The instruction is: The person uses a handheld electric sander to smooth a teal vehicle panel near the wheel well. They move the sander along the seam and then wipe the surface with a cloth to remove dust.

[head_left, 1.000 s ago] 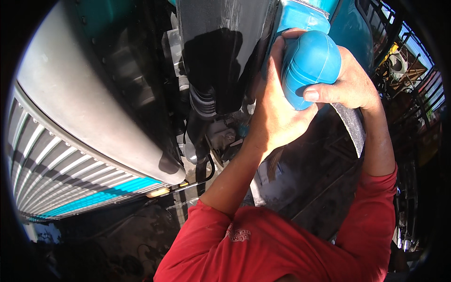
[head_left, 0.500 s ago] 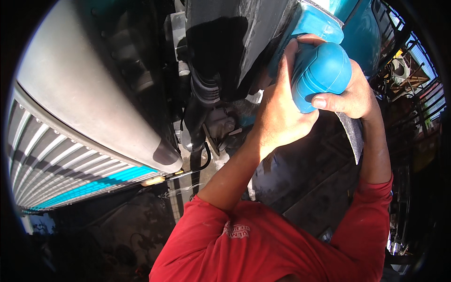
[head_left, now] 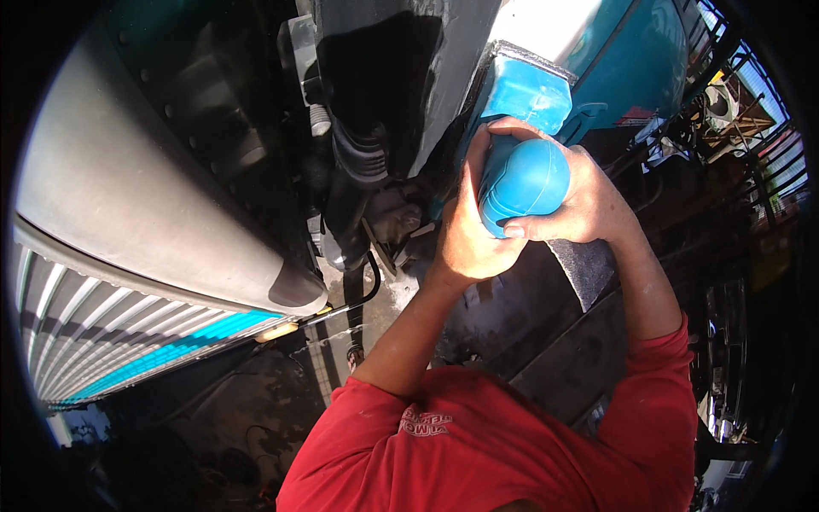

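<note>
Dark vehicle underbody (head_left: pixel 384 94) fills the far view, with a grey curved panel (head_left: pixel 145 213) at left. Both arms reach up, the left hand (head_left: pixel 465 235) and right hand (head_left: pixel 584 205) wrapped tightly around a blue power tool (head_left: pixel 522 175). Its rounded, glossy blue body sits far right, pressed against the teal bodywork (head_left: pixel 631 60).

You are looking at an outdoor spot in hard sunlight, with a broad grey curved panel (head_left: pixel 128 196) sweeping across your left and a ribbed white shutter with a turquoise strip (head_left: pixel 111 341) below it. Dark hoses and machine parts (head_left: pixel 358 162) hang in deep shadow at top centre, over a damp, stained concrete floor (head_left: pixel 375 307). On your far right, what seems to be a metal railing (head_left: pixel 751 102) stands against bright sky.
</note>
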{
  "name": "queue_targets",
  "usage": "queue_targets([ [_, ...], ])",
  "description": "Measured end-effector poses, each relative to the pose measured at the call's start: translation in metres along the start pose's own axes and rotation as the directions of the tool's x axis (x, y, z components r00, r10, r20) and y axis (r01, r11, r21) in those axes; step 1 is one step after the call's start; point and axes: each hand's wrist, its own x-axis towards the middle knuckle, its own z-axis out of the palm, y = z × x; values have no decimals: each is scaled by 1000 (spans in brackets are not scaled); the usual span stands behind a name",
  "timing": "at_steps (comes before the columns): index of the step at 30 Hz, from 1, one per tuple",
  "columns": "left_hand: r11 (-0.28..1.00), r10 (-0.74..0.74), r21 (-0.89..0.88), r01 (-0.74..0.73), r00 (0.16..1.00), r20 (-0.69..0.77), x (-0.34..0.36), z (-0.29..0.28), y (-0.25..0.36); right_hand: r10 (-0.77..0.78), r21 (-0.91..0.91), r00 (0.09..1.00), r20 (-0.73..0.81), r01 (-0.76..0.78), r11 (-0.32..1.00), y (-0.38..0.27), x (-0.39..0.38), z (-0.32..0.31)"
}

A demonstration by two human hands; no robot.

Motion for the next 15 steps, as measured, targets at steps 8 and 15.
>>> queue_targets([
  [8, 991, -91, 91, 100, 991, -101, -48, 0, -46, 263, -49, 961, 82, -259, 964, 20, -20, 44],
  [15, 989, -146, 0, 147, 987, -73, -66, -9, -59, 346, -167, 933, 98, -328, 930, 21, -21, 67],
])
